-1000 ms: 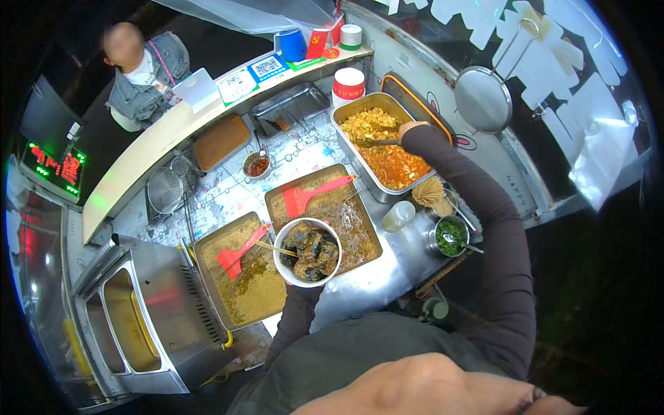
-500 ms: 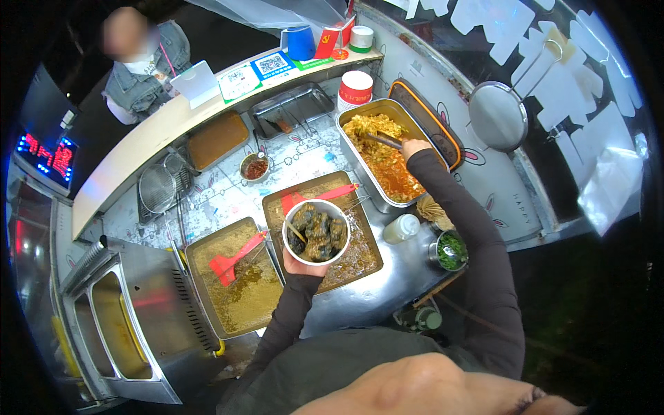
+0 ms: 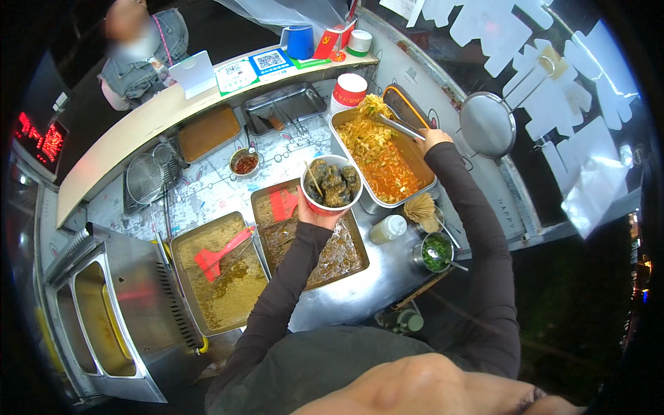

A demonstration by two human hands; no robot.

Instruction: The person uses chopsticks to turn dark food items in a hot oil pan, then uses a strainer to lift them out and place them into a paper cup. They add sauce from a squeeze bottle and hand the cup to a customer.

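Observation:
My left hand [image 3: 317,218] is closed around a paper bowl [image 3: 325,207] from below. In the bowl are several dark fried chunks [image 3: 333,185], with a thin wooden stick [image 3: 313,177] standing among them. My right hand [image 3: 434,140] grips metal tongs [image 3: 403,128] above a deep metal container [image 3: 418,162]. Shredded cabbage [image 3: 366,142] in reddish liquid fills much of that container. At the tongs' far end a clump of cabbage [image 3: 374,106] rises near the container's far rim. The bowl is just left of the container.
Two sauce trays [image 3: 181,294] with red brushes [image 3: 221,256] lie below the bowl. A squeeze bottle [image 3: 389,229] and a tub of chopped greens [image 3: 437,250] stand near the right. A fryer [image 3: 149,304] is at left. Across the counter [image 3: 138,138] stands a person [image 3: 145,59].
My left hand has brought the bowl up and right, closer to the container. My right hand has shifted slightly, and the tongs now raise cabbage at the container's far end.

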